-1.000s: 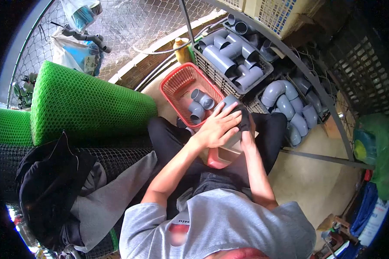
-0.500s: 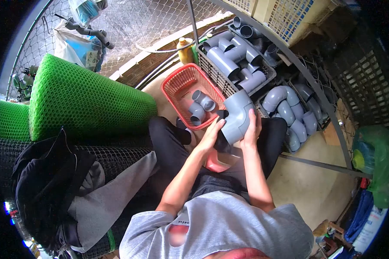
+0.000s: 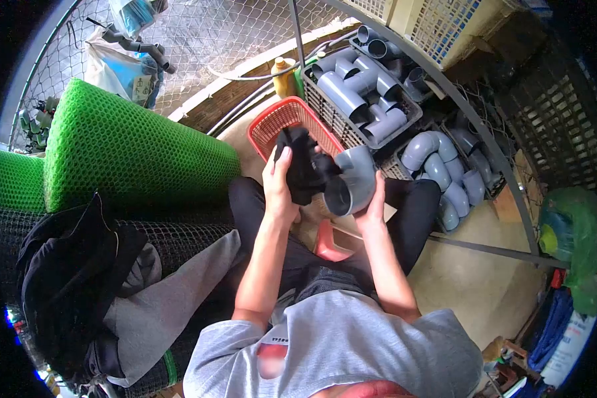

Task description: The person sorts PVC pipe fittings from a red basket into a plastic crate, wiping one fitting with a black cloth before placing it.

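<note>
My right hand (image 3: 374,207) is wrapped around the outer side of a grey plastic pipe elbow (image 3: 359,178), whose open end faces my lap. Bunched in my left hand (image 3: 278,186) is a black cloth (image 3: 298,166), its thumb lying on top. The cloth's right edge comes right up to the elbow. Behind the cloth stands a red plastic basket (image 3: 262,127); the fittings inside it are hidden now. Between my legs shows a pinkish-red plastic piece (image 3: 330,243).
Crates of grey pipe fittings (image 3: 343,95) and grey elbows (image 3: 438,171) stand ahead and to the right. A big roll of green mesh (image 3: 136,146) lies to the left, with a dark jacket (image 3: 73,278) nearer. A metal frame bar (image 3: 487,246) runs along the right.
My left hand has come off the elbow and moved left and up with the black cloth, which now spreads over the basket. The elbow has turned, so its opening shows.
</note>
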### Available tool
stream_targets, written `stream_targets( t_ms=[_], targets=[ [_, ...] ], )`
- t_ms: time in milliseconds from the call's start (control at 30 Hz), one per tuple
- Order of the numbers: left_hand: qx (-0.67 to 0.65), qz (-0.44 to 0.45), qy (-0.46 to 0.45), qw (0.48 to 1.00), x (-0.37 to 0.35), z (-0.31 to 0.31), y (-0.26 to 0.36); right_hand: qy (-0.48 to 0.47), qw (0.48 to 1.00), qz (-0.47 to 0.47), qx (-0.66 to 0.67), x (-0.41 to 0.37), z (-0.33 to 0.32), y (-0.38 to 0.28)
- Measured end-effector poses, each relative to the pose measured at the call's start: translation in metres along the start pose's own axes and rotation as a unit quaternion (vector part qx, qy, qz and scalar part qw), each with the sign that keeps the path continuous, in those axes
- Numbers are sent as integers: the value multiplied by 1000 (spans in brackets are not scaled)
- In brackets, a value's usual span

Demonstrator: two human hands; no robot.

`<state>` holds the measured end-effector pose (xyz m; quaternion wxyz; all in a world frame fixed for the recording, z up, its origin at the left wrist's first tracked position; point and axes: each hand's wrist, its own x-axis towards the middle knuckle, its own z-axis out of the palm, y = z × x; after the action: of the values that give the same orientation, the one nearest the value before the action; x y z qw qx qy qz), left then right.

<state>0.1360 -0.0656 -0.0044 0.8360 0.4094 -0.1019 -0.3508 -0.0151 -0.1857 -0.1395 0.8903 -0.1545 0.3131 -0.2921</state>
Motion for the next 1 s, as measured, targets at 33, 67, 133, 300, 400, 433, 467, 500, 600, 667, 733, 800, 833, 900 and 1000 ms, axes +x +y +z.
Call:
stream_targets(
  t_ms=[33,67,133,300,400,433,467,500,600,667,733,800,833,900,1000],
  targets=[
    [24,14,-43,999,0,7,2,-26,999,-10,-20,0,-1,4],
    [48,29,-87,995,2,10,3,-12,999,-13,-30,-13,21,2],
    [428,128,-183,876,5,8,-8,-74,995,-64,-23,-12,31,9],
    [669,286,-316,608,-22,8,-53,10,986,-165,-38,13,0,7],
    [660,290,-341,604,-29,-5,-49,88,972,-209,-59,19,5,-13],
    [643,261,-366,620,-25,-12,-44,141,953,-244,-110,15,7,-12],
    [624,233,-389,636,-22,-19,-38,162,940,-259,-150,0,20,-15],
    [613,194,-350,681,-20,-21,-31,173,935,-257,-172,-1,17,-16],
    [554,190,-254,770,-10,-15,-7,179,927,-256,-207,5,7,-12],
    [506,200,-229,807,-6,-4,-8,163,924,-250,-238,-6,20,-9],
    [479,253,-283,792,-3,10,-23,110,942,-244,-205,6,2,8],
    [572,255,-351,696,-7,9,-50,-18,819,-433,-377,29,-30,31],
    [640,294,-362,610,-10,5,-56,17,903,-342,-258,40,-36,21],
    [621,239,-370,648,-15,-19,-71,87,976,-179,-89,20,-3,-7],
    [601,173,-383,680,-16,-56,-70,120,977,-158,-76,52,-44,-3]
  ],
)
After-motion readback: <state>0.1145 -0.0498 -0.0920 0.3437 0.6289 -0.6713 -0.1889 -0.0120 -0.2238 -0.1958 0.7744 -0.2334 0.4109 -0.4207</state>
